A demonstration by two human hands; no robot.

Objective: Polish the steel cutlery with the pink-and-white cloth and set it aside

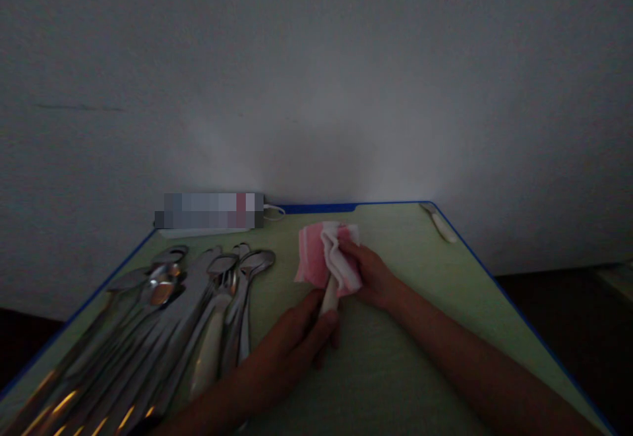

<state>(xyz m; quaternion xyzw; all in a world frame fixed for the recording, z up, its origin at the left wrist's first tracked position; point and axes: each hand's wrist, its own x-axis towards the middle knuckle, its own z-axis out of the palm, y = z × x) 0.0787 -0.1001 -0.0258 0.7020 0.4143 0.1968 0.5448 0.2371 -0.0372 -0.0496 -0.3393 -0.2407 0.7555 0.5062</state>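
My left hand (pixel 304 334) grips the white handle of a utensil (pixel 330 296) near the middle of the green table (pixel 395 370). My right hand (pixel 370 274) holds a pink and white cloth (pixel 324 258) wrapped round the upper end of that utensil, so its head is hidden. Both hands are closed. To the left lies a spread of several metal spoons and knives (pixel 163 317), some with white handles.
A blurred box (pixel 210 212) with a white cord sits at the table's far edge by the wall. A single white-handled utensil (pixel 440 223) lies at the far right corner. The table has a blue rim (pixel 494 278). The scene is dim.
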